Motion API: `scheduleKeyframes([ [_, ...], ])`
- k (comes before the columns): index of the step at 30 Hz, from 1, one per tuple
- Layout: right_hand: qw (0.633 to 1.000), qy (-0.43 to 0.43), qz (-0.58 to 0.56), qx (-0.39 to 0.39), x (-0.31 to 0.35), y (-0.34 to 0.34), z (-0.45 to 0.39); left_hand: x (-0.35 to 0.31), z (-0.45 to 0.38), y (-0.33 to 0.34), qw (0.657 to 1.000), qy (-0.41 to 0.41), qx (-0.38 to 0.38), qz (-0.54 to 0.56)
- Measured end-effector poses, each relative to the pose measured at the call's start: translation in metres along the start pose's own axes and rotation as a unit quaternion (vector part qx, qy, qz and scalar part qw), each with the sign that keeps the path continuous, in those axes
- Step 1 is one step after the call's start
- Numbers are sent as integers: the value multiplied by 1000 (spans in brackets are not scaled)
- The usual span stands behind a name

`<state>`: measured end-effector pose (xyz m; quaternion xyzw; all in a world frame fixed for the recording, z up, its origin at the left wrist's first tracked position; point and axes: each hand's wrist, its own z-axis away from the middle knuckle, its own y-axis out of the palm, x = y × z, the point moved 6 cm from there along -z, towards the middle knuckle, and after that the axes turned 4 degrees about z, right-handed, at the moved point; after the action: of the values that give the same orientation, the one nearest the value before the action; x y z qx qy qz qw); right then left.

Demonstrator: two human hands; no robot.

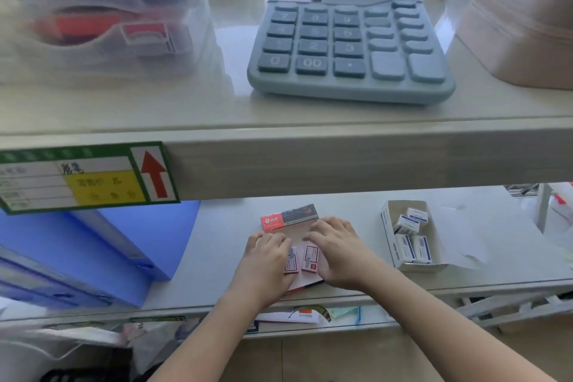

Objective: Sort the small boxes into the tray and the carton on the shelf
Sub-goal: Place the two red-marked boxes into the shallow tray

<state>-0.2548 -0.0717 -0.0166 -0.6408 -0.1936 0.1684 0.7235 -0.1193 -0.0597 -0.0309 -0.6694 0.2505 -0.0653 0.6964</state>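
Head view: two red-and-white small boxes (302, 260) between flat, open left hand (269, 254) and right hand (335, 250).

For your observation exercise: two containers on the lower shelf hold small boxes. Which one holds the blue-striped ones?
The white carton right of both hands; the tray under the hands holds red-marked boxes.

Two red-and-white small boxes (302, 260) lie flat in the red-ended tray (288, 218); to its right, the white carton (388, 232) holds five blue-and-white boxes (412, 237).
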Motion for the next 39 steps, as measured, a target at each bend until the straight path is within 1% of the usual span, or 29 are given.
scheduleKeyframes([
  [3, 999, 9, 38, -5, 1, 1, 5, 1, 1, 2, 999, 6, 1, 49],
  [5, 999, 13, 47, -3, 3, 5, 3, 3, 2, 3, 997, -6, -7, 79],
  [7, 1000, 18, 9, -10, 5, 6, 0, 3, 2, 2, 995, -12, -17, 98],
  [11, 997, 18, -70, -39, 8, 0, 4, 0, 1, 6, 995, 10, -17, 100],
  [14, 992, 16, -70, -103, 6, -2, 20, -1, -3, 9, 993, 27, -13, 111],
  [15, 991, 17, -68, -112, 5, 0, 28, -1, -4, 10, 993, 31, -12, 117],
  [19, 995, -21, -23, -96, 11, 26, 50, 0, -8, 12, 990, 37, -5, 138],
  [21, 995, -15, -10, -102, 17, 35, 52, -1, -12, 12, 988, 37, -1, 150],
  [29, 991, 23, -31, -127, 25, 41, 53, -2, -21, 14, 983, 46, 22, 174],
  [35, 989, 17, -22, -147, 25, 40, 54, -1, -18, 14, 982, 37, 19, 186],
  [39, 990, 15, -22, -142, 25, 40, 54, 0, -18, 14, 982, 28, 13, 188],
])
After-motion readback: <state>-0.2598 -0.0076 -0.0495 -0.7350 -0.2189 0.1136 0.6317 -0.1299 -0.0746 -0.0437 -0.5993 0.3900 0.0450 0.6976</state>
